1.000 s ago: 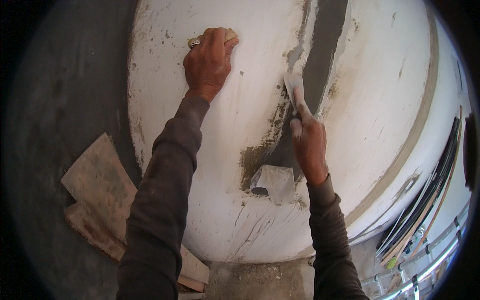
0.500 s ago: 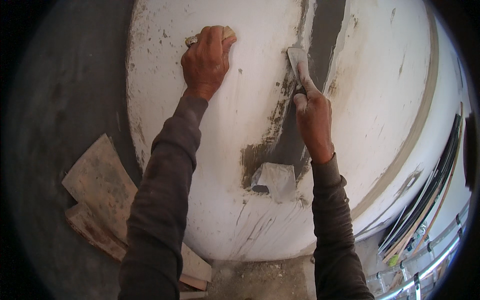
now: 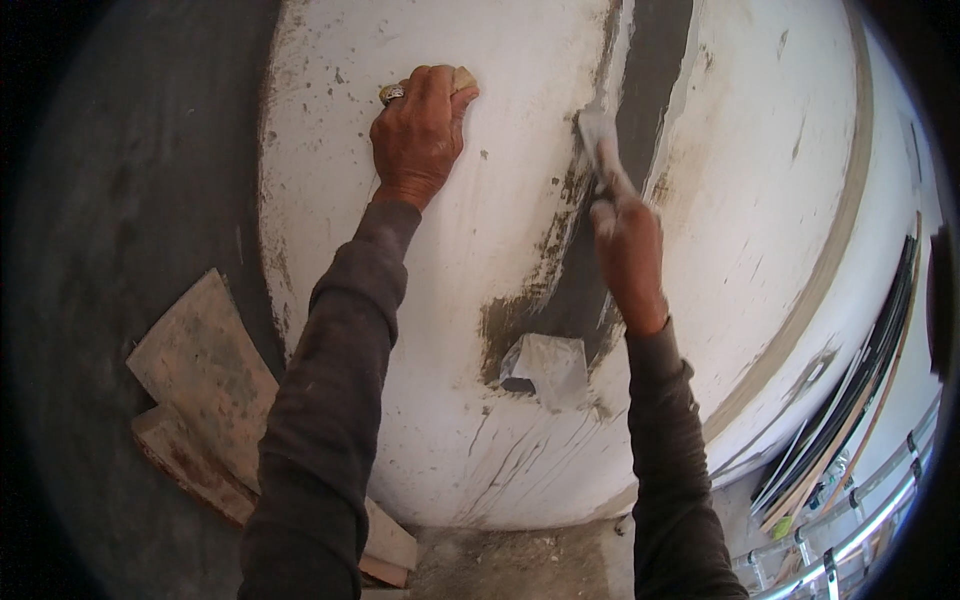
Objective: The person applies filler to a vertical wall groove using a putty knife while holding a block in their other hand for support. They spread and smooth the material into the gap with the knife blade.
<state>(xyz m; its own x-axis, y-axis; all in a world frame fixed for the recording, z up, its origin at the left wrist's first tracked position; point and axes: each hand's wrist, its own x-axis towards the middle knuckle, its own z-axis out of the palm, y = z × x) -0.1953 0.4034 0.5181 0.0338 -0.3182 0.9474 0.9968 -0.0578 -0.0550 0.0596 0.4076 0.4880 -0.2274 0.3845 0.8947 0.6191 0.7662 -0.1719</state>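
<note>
My right hand [image 3: 628, 250] grips a putty knife [image 3: 597, 130], its forefinger stretched along the blade. The blade lies against the left border of a dark grey strip [image 3: 652, 70] running down the white wall [image 3: 450, 260]; blade and fingertip are slightly blurred. At upper left, my left hand [image 3: 417, 135] is closed on a small tan block [image 3: 463, 79] and rests on the white surface. Only a corner of that block shows, so its kind is unclear. Below the right hand, a piece of translucent plastic sheet [image 3: 555, 368] covers the strip's lower end.
Stained boards [image 3: 205, 350] lean against the dark grey wall [image 3: 130, 180] at left. Black pipes and strips [image 3: 860, 385] lean at far right, above a metal ladder [image 3: 850, 550]. The dusty floor [image 3: 510, 565] shows at the bottom. A brownish band [image 3: 835, 250] curves down the right.
The putty knife and right hand have shifted slightly down along the strip's edge. The whole view has moved a little; the left hand keeps its grip on the tan block.
</note>
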